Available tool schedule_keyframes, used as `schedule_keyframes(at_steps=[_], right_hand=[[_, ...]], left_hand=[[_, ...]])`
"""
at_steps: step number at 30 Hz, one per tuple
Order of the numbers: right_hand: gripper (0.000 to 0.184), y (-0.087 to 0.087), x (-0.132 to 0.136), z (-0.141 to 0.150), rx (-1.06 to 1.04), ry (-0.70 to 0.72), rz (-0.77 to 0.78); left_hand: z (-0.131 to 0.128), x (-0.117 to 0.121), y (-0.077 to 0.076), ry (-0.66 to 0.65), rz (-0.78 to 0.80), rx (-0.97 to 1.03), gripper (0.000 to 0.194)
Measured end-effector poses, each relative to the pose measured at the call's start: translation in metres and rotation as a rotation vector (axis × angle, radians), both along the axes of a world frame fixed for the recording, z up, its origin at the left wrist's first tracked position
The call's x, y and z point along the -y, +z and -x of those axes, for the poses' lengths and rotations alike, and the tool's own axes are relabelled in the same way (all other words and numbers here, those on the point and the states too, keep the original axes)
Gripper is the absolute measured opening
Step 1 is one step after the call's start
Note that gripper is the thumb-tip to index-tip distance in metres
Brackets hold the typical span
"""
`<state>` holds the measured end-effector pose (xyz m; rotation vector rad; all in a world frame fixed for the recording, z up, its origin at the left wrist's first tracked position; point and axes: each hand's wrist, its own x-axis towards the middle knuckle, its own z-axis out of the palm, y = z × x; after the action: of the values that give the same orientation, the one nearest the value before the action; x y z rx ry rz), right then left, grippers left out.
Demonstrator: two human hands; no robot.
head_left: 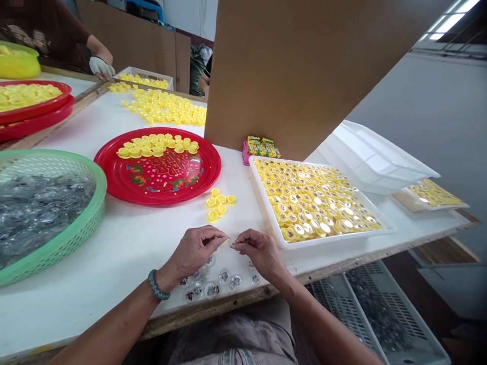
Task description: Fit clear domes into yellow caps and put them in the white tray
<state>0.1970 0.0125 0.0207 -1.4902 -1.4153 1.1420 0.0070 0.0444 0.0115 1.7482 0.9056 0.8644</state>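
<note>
My left hand (198, 247), with a beaded bracelet on its wrist, pinches a small yellow round piece (223, 238) that is mostly hidden by the fingers. Close beside it, my right hand (256, 249) is closed in a pinch, and what its fingertips hold is too small to make out. Below the hands, several clear round covers (224, 276) with dark printed pictures lie near the table's front edge. Just beyond the hands sits a small group of yellow round pieces (220, 200).
A red tray (167, 195) holds yellow pieces. To the left stands a green basket (101, 190) of clear covers. On the right, a white tray (283, 243) is filled with picture-faced yellow discs. A cardboard panel (297, 66) rises behind. A co-worker's gloved hand (101, 67) is at far left.
</note>
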Motion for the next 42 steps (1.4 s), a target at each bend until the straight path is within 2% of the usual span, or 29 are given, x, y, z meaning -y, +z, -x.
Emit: schedule_keyframes(at_steps=[3, 5, 8, 12, 14, 18, 21, 24, 28, 30, 32, 38, 42], right_hand=[[0.014, 0.001, -0.005, 0.008, -0.259, -0.055, 0.093], [0.019, 0.000, -0.008, 0.012, -0.341, -0.072, 0.099], [0.023, -0.002, -0.013, 0.015, -0.377, -0.088, 0.083], [0.021, -0.002, -0.014, 0.018, -0.400, -0.070, 0.105], [0.020, -0.002, -0.012, 0.018, -0.333, -0.033, 0.077], [0.024, -0.002, -0.008, 0.017, -0.068, 0.056, -0.095], [0.015, -0.004, -0.008, 0.017, -0.093, 0.032, -0.053], [0.018, -0.005, -0.010, 0.018, -0.120, 0.032, -0.055], [0.033, 0.000, -0.012, 0.016, 0.280, 0.201, -0.339], [0.032, 0.002, -0.015, 0.015, 0.483, 0.250, -0.459], [0.029, 0.002, -0.019, 0.013, 0.592, 0.269, -0.497], [0.028, -0.004, -0.030, -0.003, 0.641, 0.240, -0.331], [0.027, -0.008, -0.032, -0.007, 0.648, 0.293, -0.280]], left_hand=[[-0.003, 0.001, 0.002, -0.020, 0.237, 0.090, 0.020], [-0.004, 0.001, 0.002, 0.006, 0.329, 0.127, 0.022], [-0.006, 0.001, 0.002, 0.041, 0.387, 0.163, 0.023], [-0.006, 0.000, 0.003, 0.132, 0.390, 0.175, 0.023], [-0.004, -0.001, 0.002, 0.154, 0.388, 0.183, 0.022], [-0.003, -0.003, 0.000, 0.116, 0.435, 0.214, 0.022], [-0.004, -0.003, -0.002, 0.080, 0.484, 0.250, 0.024], [-0.005, -0.005, -0.004, 0.105, 0.522, 0.285, 0.028], [-0.005, -0.008, -0.006, 0.129, 0.545, 0.320, 0.029], [-0.004, -0.010, -0.006, 0.135, 0.543, 0.319, 0.029], [-0.003, -0.012, -0.007, 0.149, 0.523, 0.289, 0.029], [0.007, -0.011, -0.010, 0.283, 0.223, -0.051, 0.022], [0.004, -0.009, -0.014, 0.239, 0.097, -0.258, 0.026]])
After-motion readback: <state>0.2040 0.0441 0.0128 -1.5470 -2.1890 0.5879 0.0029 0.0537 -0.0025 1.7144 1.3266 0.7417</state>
